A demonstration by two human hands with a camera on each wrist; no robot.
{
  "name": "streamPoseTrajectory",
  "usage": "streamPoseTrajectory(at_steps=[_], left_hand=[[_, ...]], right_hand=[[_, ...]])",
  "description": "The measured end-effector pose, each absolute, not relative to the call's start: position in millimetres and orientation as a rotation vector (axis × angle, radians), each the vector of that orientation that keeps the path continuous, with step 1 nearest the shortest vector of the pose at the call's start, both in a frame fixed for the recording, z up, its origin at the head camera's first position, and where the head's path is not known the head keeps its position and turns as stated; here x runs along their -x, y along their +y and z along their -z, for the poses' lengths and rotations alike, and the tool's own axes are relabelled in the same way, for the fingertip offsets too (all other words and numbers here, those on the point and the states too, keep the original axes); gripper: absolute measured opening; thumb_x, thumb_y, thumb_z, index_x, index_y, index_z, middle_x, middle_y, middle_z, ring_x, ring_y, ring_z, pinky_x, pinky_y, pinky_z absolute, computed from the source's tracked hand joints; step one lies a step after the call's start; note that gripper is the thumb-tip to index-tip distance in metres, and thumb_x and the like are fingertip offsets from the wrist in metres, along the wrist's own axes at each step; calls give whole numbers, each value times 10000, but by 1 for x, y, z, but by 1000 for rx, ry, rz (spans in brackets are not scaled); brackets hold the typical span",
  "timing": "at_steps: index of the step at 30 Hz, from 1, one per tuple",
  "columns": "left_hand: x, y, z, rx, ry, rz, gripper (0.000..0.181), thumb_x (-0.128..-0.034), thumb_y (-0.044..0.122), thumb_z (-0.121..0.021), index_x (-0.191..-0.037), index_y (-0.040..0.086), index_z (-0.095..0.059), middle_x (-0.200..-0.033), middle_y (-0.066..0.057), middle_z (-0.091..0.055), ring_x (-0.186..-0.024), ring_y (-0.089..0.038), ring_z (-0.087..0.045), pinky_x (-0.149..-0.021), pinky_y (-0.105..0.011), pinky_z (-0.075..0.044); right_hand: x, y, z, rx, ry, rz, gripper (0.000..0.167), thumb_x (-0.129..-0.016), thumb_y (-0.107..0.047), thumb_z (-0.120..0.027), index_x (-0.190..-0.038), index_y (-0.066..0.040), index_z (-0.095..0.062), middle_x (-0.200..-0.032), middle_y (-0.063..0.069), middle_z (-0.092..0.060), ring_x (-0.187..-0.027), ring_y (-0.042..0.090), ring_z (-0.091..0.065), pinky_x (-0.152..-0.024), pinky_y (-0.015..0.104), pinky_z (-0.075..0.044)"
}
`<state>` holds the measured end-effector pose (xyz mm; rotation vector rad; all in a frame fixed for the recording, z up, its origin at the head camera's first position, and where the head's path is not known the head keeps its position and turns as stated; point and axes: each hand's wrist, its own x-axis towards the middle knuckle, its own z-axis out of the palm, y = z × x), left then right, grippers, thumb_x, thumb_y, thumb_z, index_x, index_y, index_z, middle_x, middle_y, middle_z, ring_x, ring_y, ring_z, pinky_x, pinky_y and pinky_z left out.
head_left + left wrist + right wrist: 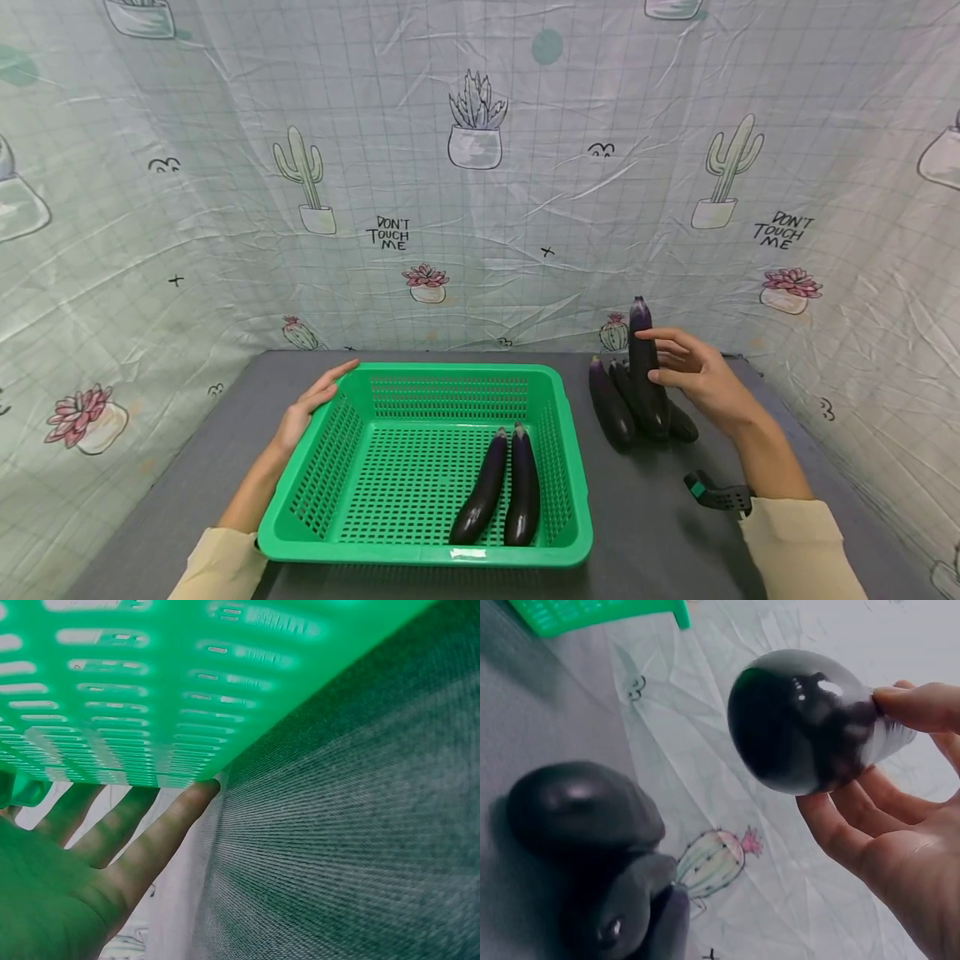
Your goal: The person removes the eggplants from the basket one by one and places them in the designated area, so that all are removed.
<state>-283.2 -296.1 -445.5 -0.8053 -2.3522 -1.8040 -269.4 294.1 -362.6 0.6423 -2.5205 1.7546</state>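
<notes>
My right hand (693,375) grips a dark purple eggplant (643,367) between thumb and fingers. In the right wrist view that eggplant (802,724) is raised above the others, its rounded end toward the camera. Below and left of it, more eggplants (611,408) lie together on the table. My left hand (303,408) rests against the left side of a green plastic basket (426,555). From the left wrist view, the fingers (169,832) look straight and spread along the basket's slotted outer wall (150,697). Two eggplants (480,492) lie side by side in the basket's right half.
The dark grey table (637,517) carries the basket at its middle and the loose eggplants right of it. A cactus-printed cloth (480,208) hangs behind and at both sides. A black strap with a green part (716,493) sits at my right wrist.
</notes>
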Motion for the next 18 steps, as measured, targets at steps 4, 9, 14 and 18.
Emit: streamPoseTrajectory(at_steps=[4, 9, 14, 18], left_hand=[[284, -296, 446, 812, -2351, 1780, 515, -1136, 157, -237, -1601, -61, -279, -1604, 134, -334, -1575, -204, -165, -1143, -749, -56], [284, -297, 445, 794, -2364, 1791, 520, -1140, 172, -234, -1606, -57, -267, -1642, 52, -310, -1546, -469, -59, -1161, -713, -83], [283, -297, 446, 767, -2378, 1843, 530, -1148, 204, -216, -1631, -15, -234, -1705, -140, -190, -1506, -23, -236, -1150, -269, -256], [283, -296, 447, 781, -2365, 1872, 533, -1148, 197, -206, -1631, -28, -213, -1696, -253, -107, -1411, 116, -282, -1057, -94, -295]], right_hand=[[268, 303, 363, -600, -2512, -1805, 539, -1037, -121, -630, -1547, -147, -460, -1732, 188, -57, -1542, 556, -103, -1131, 804, -185], [270, 311, 364, -519, -2524, -1779, 561, -1033, -151, -647, -1556, -160, -442, -1713, 251, -67, -1534, 571, -119, -1134, 788, -211], [273, 318, 366, -427, -2527, -1801, 598, -996, -150, -707, -1536, -191, -453, -1713, 270, -25, -1533, 589, -91, -1133, 801, -185], [276, 324, 369, -414, -2519, -1797, 602, -991, -134, -710, -1530, -182, -447, -1703, 285, -49, -1526, 606, -84, -1128, 811, -175]])
